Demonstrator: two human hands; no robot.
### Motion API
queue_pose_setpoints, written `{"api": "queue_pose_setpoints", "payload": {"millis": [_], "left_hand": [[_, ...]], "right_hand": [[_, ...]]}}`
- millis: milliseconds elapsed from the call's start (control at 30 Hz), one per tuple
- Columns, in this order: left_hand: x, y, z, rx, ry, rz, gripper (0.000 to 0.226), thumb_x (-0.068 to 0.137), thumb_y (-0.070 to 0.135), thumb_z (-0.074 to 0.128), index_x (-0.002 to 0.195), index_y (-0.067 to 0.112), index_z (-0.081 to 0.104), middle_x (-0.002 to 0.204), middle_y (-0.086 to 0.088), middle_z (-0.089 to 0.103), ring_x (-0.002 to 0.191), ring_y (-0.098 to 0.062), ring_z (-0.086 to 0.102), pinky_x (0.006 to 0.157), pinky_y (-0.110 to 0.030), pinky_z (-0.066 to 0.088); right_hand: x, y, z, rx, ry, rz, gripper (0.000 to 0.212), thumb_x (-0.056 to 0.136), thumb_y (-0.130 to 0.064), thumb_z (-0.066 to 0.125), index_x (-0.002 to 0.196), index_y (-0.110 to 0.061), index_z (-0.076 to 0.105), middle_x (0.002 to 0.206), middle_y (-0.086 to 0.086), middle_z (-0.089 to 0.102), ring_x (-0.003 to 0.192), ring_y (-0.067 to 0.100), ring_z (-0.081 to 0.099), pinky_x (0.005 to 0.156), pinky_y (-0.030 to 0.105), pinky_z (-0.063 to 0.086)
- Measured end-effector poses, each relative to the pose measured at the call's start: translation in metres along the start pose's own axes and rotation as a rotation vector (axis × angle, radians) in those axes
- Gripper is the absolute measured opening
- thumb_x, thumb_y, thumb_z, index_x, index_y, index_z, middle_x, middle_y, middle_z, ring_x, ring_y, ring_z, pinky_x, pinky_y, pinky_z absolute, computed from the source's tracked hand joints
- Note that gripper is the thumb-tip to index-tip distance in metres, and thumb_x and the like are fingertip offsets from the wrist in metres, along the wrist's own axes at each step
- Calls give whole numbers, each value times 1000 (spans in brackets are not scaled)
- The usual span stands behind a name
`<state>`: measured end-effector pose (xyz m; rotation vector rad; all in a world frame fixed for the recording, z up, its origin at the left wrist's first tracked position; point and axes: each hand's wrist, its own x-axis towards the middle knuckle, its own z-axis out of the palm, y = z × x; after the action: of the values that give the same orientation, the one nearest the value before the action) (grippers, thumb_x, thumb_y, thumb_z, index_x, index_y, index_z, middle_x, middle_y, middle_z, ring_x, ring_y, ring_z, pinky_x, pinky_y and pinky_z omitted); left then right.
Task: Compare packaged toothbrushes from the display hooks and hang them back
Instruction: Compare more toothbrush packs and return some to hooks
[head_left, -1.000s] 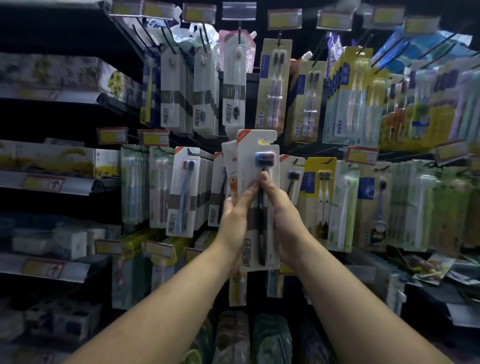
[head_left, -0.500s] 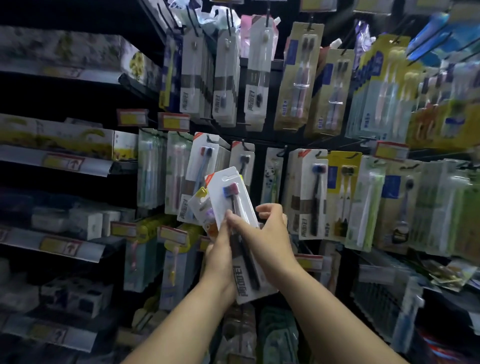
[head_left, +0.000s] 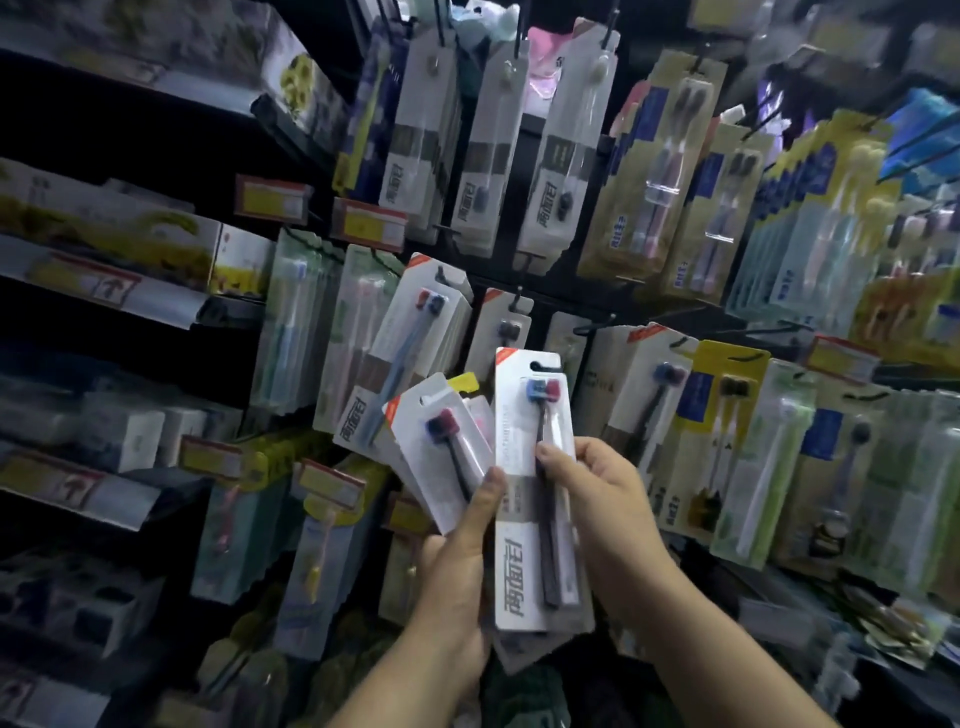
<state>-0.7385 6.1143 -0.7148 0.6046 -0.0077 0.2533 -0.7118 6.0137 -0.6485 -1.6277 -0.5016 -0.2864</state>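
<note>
Both my hands hold white toothbrush packs in front of the display. My right hand (head_left: 605, 499) pinches an upright white pack (head_left: 519, 519) with a dark brush and a blue-and-red head. My left hand (head_left: 460, 561) grips a fanned bundle tilted left, whose front pack (head_left: 441, 452) shows a red-and-blue brush head; more packs sit behind it, partly hidden. The two packs overlap at their lower ends. Behind them an empty-looking hook (head_left: 595, 325) juts from the dark panel, beside a hanging pack (head_left: 501, 332).
Rows of packaged toothbrushes hang on hooks across the panel: white packs (head_left: 556, 171) above, yellow and green ones (head_left: 727, 436) at right. Shelves with boxed goods (head_left: 109, 223) and price tags (head_left: 270, 197) run along the left.
The packs came down from the hook row toward me. The single stack has split: my right hand now holds one pack upright, apart from the fanned bundle in my left.
</note>
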Motion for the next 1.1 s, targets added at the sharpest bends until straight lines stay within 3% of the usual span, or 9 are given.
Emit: {"api": "queue_pose_setpoints", "payload": {"millis": [167,300,400,500,633,900,967,1033,1100], "left_hand": [[-13,7,-3,102,2,67,61,54,34,90,106,3,78,99,-23,78,92,-41,77,90,-55,60],[-23,16,-4,181,-17,172,45,62,25,86,103,8,78,93,-16,80,84,-31,79,83,-48,62],[-23,24,-10,248,24,242,46,68,22,88,110,9,77,96,-13,81,86,-27,79,77,-43,64],[-22,29,-18,225,43,214,40,77,18,86,113,6,76,97,-18,80,87,-32,79,75,-46,65],[-21,33,-21,190,8,188,48,74,21,86,118,6,75,107,-21,78,99,-38,76,90,-58,60],[-26,30,-17,115,-133,91,62,72,30,92,129,15,71,119,-20,75,107,-41,73,98,-58,55],[-27,30,-18,54,-132,68,57,75,27,88,127,13,71,117,-21,76,102,-39,75,91,-54,59],[-27,30,-19,-6,-173,37,55,70,31,90,120,12,75,112,-20,77,91,-36,78,74,-48,64],[-29,30,-19,-43,-262,-1,71,44,43,101,107,14,83,110,-19,78,88,-35,78,68,-46,65]], "right_hand": [[1,-10,-14,55,-55,62,15,102,-22,62,105,-8,63,100,16,73,88,28,72,90,54,58],[4,-21,-27,49,-49,77,23,102,-30,62,111,-8,65,114,19,73,108,38,71,97,60,56],[7,-29,-34,119,-67,136,27,102,-33,62,112,-9,66,119,20,72,112,39,70,96,60,56],[7,-28,-32,183,-122,145,20,101,-30,63,108,-11,67,120,21,71,114,39,69,98,60,55],[6,-25,-20,165,-140,100,20,101,-26,62,110,-9,67,102,11,74,93,25,72,84,48,62],[3,-31,-2,118,-286,129,25,100,-22,65,114,0,66,108,21,75,88,29,74,77,45,63],[4,-34,2,62,-289,140,28,100,-22,66,114,2,65,113,25,73,87,30,74,80,48,63],[5,-37,5,60,-273,180,32,100,-24,66,114,5,63,112,26,73,86,32,74,82,50,63],[5,-43,6,83,-265,242,30,101,-26,65,111,3,62,102,23,76,79,31,74,77,47,63]]}}
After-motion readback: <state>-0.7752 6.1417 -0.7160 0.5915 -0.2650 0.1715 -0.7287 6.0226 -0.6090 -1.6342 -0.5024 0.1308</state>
